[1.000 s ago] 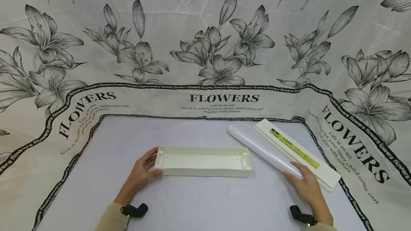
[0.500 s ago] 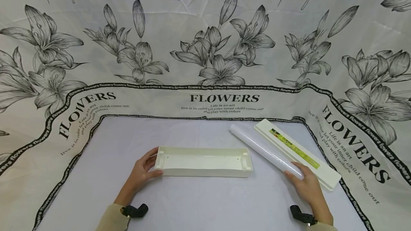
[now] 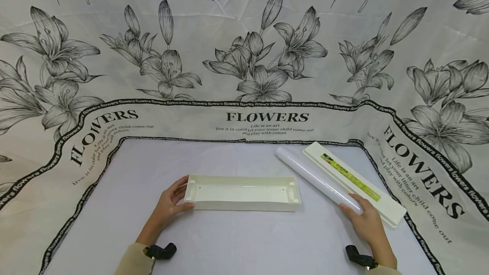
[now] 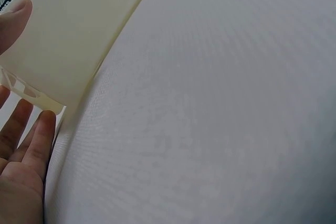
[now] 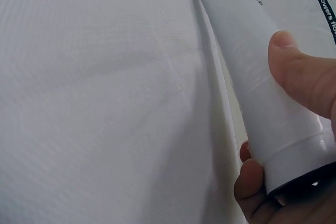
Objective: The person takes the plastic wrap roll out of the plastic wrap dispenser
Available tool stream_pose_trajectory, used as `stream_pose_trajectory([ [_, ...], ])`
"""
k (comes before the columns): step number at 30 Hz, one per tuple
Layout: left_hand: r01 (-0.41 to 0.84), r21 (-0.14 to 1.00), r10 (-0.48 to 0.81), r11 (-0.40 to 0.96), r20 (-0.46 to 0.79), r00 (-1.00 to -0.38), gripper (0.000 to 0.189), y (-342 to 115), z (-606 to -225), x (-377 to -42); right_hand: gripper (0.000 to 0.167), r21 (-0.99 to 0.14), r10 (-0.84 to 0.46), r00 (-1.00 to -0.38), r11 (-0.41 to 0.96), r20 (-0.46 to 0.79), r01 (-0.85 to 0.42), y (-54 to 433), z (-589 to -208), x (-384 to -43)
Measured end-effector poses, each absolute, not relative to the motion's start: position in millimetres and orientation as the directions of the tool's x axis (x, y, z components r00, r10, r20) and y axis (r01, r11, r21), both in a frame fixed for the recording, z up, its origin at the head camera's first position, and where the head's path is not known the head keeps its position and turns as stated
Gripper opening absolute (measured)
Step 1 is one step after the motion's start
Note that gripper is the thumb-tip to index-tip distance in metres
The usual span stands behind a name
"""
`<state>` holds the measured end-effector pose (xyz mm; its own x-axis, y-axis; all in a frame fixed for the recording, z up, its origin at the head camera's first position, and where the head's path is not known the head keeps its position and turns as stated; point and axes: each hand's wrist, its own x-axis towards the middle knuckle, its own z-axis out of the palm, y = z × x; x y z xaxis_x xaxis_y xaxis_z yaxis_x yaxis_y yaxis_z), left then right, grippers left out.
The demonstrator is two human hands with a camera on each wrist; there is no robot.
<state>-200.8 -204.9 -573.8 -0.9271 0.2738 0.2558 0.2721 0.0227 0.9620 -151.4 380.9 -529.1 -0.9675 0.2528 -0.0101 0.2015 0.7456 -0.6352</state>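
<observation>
A long cream plastic box (image 3: pixel 244 206), its top side uncovered, lies on the white tabletop in the head view. My left hand (image 3: pixel 167 207) grips its left end, thumb at the front wall and fingers round the end wall. In the left wrist view the thumb (image 4: pixel 14 24) lies over the box's outer wall (image 4: pixel 68 30). To the right, my right hand (image 3: pixel 364 220) holds the near end of a roll of clear plastic wrap (image 3: pixel 315 176). The right wrist view has the thumb on one side of the roll (image 5: pixel 262 93) and fingertips curled under its end.
Slanting beside the roll is a long cream lid (image 3: pixel 391 214) with a yellow-green label (image 3: pixel 349 176). White cloth (image 3: pixel 244 243) covers the table. A flower-printed curtain (image 3: pixel 267 116) surrounds its back and sides. Each wrist carries a black camera mount (image 3: pixel 160 251).
The far end of the wrap roll has shifted slightly right, toward the lid, along with my right hand. My left hand and the box stay put.
</observation>
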Motion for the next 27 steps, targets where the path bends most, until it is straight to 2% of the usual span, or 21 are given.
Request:
stream_pose_trajectory([
  [11, 0.274, 0.962, 0.276, 0.013, 0.260, -0.925, 0.091, -204.7, -574.1, -201.0, 0.075, -0.634, 0.254, -0.967, 0.746, -0.011, 0.203, 383.9, -531.9, -152.3],
  [20, 0.267, 0.963, 0.270, 0.028, 0.250, -0.930, 0.091, -204.2, -573.7, -201.3, 0.079, -0.628, 0.280, -0.956, 0.730, -0.082, 0.268, 386.8, -529.4, -153.3],
  [27, 0.264, 0.964, 0.270, 0.026, 0.248, -0.930, 0.092, -204.7, -574.3, -201.3, 0.083, -0.630, 0.292, -0.952, 0.723, -0.093, 0.283, 387.4, -527.2, -152.5],
])
